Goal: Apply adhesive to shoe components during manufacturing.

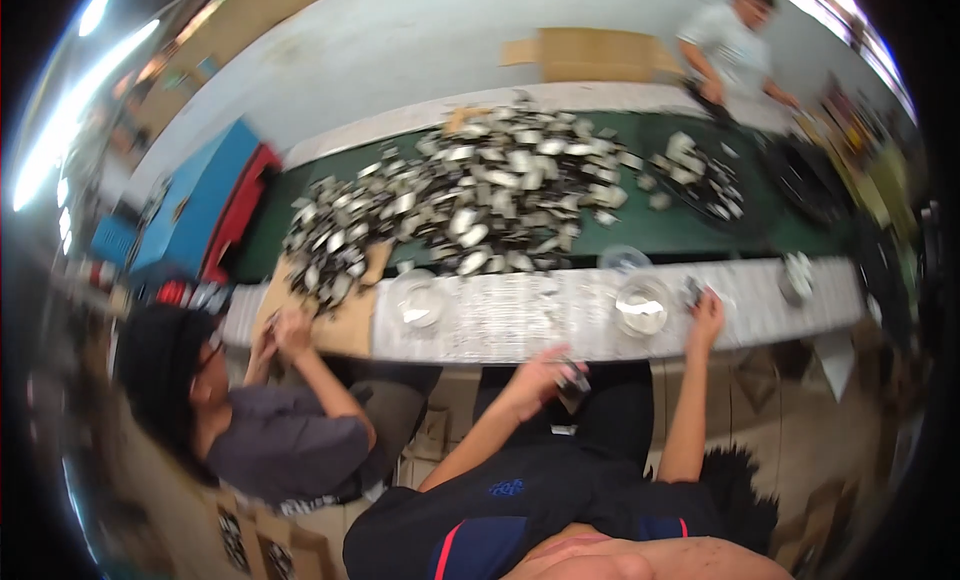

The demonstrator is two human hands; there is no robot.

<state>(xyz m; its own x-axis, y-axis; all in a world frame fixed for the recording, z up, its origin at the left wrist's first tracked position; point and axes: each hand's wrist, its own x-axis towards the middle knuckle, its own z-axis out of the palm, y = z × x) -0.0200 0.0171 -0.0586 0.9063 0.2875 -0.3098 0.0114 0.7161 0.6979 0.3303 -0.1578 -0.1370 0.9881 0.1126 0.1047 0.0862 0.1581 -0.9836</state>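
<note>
My left hand [537,382] is over my lap, just off the table's near edge. Its fingers are closed on a small dark, shiny metal piece [573,386]. Over the white table strip, my right hand [706,318] has its fingers drawn together at a small greyish thing [692,291], too blurred to name. Left of that hand stands a clear round tub [641,308] with something pale in it. Beyond it is a broad heap of small black and silvery metal pieces [480,195] on the green tabletop [640,235].
To my left a co-worker [290,430] handles something over brown cardboard [350,325]. Another person [735,50] stands at the far right. A second clear tub [418,305], a blue box [195,200], a black tray with pieces [700,190] and a white cup [797,278] are around.
</note>
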